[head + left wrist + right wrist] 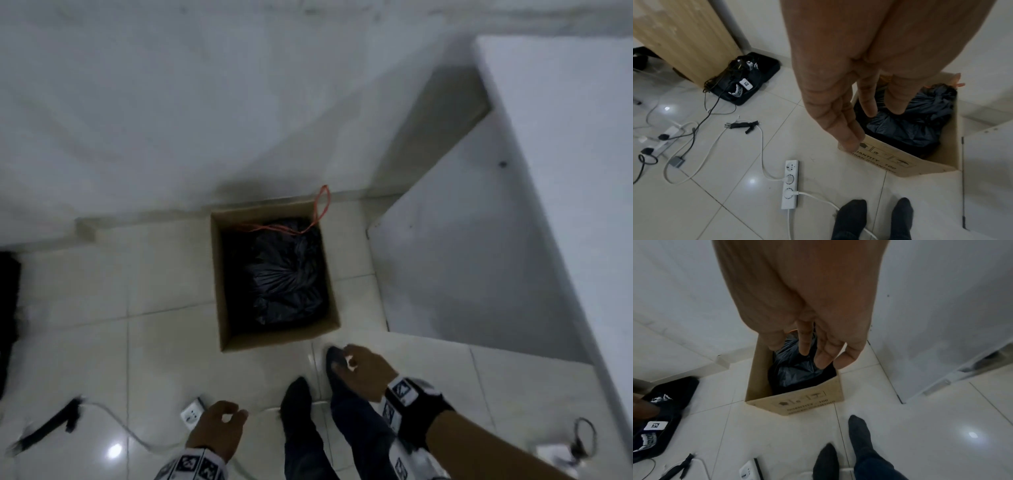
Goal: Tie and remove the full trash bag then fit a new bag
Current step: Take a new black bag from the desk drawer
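Both hands' grips, left hand (219, 425) and right hand (366, 370), hang loose and empty above power strip (790, 183), short of boxed trash bag (284, 270).

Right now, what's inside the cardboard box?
A black trash bag fills the cardboard box, its orange drawstring looping over the back rim. The bag's contents and the box floor are hidden.

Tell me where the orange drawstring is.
In the head view the orange drawstring lies at the far right corner of the cardboard box, looped over the rim above the black bag, near the wall.
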